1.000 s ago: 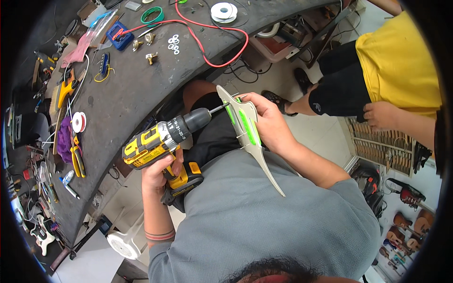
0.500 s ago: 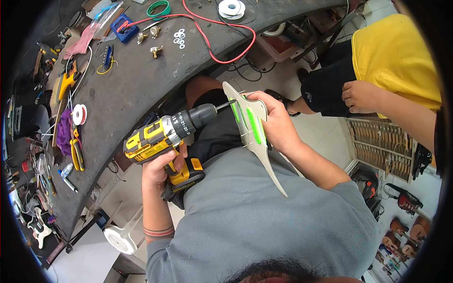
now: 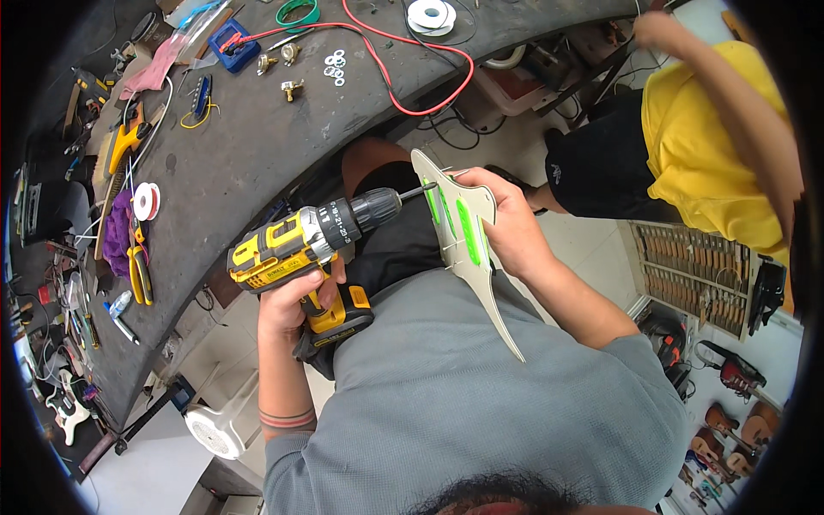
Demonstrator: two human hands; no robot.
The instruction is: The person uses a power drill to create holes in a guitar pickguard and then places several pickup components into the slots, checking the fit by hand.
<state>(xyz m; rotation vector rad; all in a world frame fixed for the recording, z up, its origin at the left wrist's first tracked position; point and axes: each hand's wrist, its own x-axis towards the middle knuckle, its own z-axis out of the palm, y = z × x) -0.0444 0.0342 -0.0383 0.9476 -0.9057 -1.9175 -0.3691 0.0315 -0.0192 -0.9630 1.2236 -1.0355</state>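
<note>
My left hand (image 3: pixel 292 300) is wrapped round the grip of a yellow and black cordless drill (image 3: pixel 275 249). A long, thin driver bit (image 3: pixel 415 192) runs from its chuck, and the tip meets the near face of a cream guitar pickguard (image 3: pixel 486 296) close to a bright green pickup (image 3: pixel 432 202). In my right hand (image 3: pixel 519 232) the pickguard stands tilted on edge, gripped along its far right side. A second green pickup (image 3: pixel 468 230) sits in it, and thin screws stick out from the plate. Some of my right fingers are hidden behind the pickguard.
On the dark workbench (image 3: pixel 249 146) lie potentiometers (image 3: pixel 290 53), washers (image 3: pixel 335 69), a red cable (image 3: pixel 378 64), a solder spool (image 3: pixel 431 15) and pliers (image 3: pixel 140 273). A co-worker in a yellow top (image 3: pixel 704 129) stands at the right. Behind is a tool rack (image 3: pixel 691 270).
The co-worker's hand has risen from beside their shorts up towards the bench end. My drill and pickguard stay almost where they were; the whole view has shifted slightly.
</note>
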